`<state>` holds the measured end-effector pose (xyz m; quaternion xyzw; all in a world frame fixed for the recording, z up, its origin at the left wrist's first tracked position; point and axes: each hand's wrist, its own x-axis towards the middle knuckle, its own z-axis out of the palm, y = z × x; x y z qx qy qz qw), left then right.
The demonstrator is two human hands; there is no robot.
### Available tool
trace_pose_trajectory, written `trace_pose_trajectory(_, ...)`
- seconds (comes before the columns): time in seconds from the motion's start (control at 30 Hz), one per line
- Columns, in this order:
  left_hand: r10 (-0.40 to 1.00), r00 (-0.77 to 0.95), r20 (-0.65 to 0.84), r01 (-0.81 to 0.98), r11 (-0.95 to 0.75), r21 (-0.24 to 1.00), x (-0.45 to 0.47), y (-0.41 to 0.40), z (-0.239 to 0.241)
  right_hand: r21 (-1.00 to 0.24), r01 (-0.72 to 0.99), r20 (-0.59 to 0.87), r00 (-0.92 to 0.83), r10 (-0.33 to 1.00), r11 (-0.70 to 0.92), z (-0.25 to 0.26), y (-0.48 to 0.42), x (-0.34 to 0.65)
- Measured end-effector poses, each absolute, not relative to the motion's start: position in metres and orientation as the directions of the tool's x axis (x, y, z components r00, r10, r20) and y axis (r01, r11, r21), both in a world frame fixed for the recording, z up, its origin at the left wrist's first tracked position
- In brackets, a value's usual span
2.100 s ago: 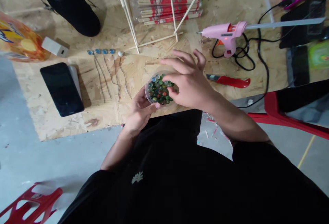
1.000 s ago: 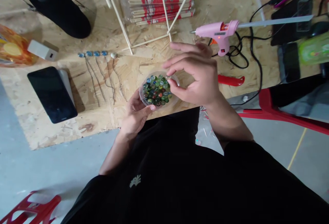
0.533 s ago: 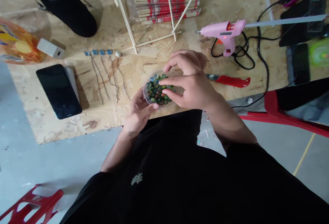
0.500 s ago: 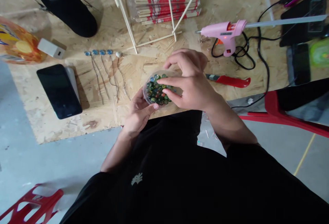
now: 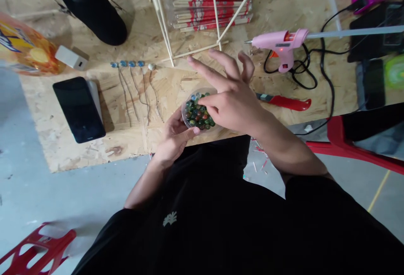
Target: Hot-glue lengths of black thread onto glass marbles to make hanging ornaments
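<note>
My left hand [image 5: 173, 140] grips a clear round plastic tub [image 5: 184, 115] near the table's front edge, thumb on the near rim. Glass marbles [image 5: 198, 114], mostly green with a few brown and pale blue ones, fill the tub. Over its right side reaches my right hand [image 5: 236, 102]. Its index fingertip is down at the marbles and the thumb is beside it, while the other fingers stretch out spread above the table. Nothing shows in those fingers. Left of the tub lie several blue glass pieces [image 5: 123, 63] and a whitish one [image 5: 152, 67], each with a thin string.
A pink glue gun [image 5: 277, 43] with a cable rests at the right, behind a red-handled knife [image 5: 290, 102]. Thin sticks form a frame [image 5: 202, 49] before packed chopsticks [image 5: 214, 3]. At the left are a phone [image 5: 78, 108], a charger [image 5: 71, 57], an orange bottle [image 5: 28, 47] and a black object [image 5: 94, 9].
My right hand's fingers have spread, several lifting away from the tub while the index fingertip stays at the marbles. My left hand still holds the tub. The whole view has shifted slightly.
</note>
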<state>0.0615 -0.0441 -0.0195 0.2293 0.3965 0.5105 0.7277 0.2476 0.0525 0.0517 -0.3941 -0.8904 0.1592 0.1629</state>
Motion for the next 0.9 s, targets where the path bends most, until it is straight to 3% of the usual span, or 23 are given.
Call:
trace_pose_trajectory(0.67,0.921,0.164,-0.352,-0.542,0.383,0.748,0.064,-0.042,-0.015,-0.476,0.576,0.112,-0.71,0.695,0.664,0.061,0.064,0.238)
trace_pose_trajectory(0.9,0.928,0.197,-0.316,-0.531,0.372,0.762,0.061,-0.043,-0.02,-0.628,0.542,0.144,-0.625,0.768,0.559,0.073,0.057,0.274)
